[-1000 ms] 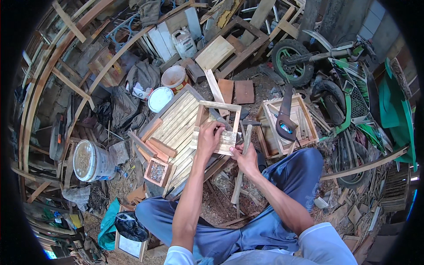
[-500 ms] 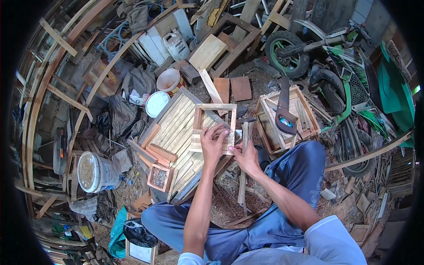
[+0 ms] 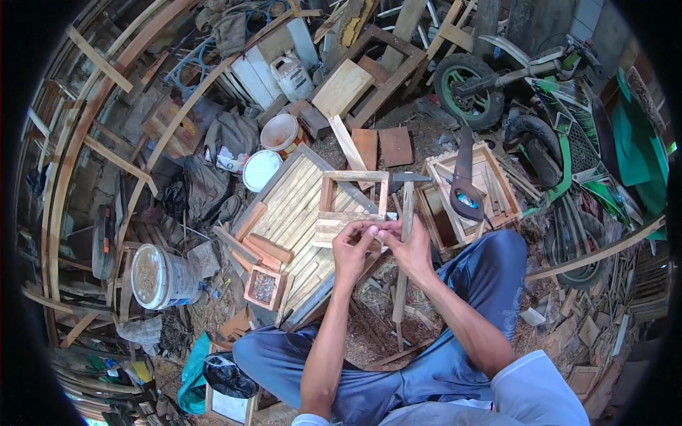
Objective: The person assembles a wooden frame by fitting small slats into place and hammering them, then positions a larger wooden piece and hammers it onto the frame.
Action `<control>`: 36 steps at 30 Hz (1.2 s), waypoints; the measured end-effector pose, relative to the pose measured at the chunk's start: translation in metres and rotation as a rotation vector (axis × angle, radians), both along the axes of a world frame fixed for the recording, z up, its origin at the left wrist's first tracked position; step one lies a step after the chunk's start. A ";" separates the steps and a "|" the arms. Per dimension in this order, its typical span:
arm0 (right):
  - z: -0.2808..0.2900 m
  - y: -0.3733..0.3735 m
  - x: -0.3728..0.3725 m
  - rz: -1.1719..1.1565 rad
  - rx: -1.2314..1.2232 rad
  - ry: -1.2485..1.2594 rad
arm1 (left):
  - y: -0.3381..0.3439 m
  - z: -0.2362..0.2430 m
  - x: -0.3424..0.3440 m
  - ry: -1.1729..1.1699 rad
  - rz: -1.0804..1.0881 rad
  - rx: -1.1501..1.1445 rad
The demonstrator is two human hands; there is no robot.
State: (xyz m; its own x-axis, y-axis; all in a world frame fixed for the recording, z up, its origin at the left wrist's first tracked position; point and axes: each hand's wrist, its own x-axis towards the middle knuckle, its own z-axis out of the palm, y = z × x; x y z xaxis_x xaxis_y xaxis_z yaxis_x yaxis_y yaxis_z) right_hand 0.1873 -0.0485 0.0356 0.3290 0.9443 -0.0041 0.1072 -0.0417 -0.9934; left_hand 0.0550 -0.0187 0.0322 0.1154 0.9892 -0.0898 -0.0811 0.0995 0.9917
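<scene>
A small wooden frame (image 3: 353, 175) with slats across its near part rests on a slatted wooden panel (image 3: 290, 192) in front of me. At the frame's near right corner my left hand (image 3: 353, 245) is closed in a pinch, its fingertips meeting those of my right hand. Whatever lies between the fingertips is too small to make out. My right hand (image 3: 410, 248) is closed around a hammer (image 3: 401, 284) with a wooden handle, its dark head pointing away from me. On the panel's near left part sits a small wooden box (image 3: 251, 295) of small metal pieces, probably nails.
A handsaw (image 3: 465, 170) lies across an open wooden crate (image 3: 435, 231) at right. Wood blocks (image 3: 270, 246) lie on the panel's left side. Buckets (image 3: 165, 284) stand left, and a green motorbike (image 3: 561, 142) stands far right. Wood scraps cover the floor.
My left hand has come off the top of the frame's slats to its near right corner, meeting my right fingertips. The hammer stays in my right hand, and the view has shifted slightly.
</scene>
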 end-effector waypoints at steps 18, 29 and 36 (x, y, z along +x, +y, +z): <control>-0.022 0.004 0.010 0.055 -0.032 0.160 | -0.012 0.000 0.000 0.115 -0.061 -0.007; -0.004 0.001 0.018 0.053 -0.050 0.215 | -0.015 0.023 0.003 0.438 -0.016 0.307; 0.016 0.000 0.022 0.141 0.004 0.456 | -0.016 0.013 -0.002 0.124 -0.050 0.122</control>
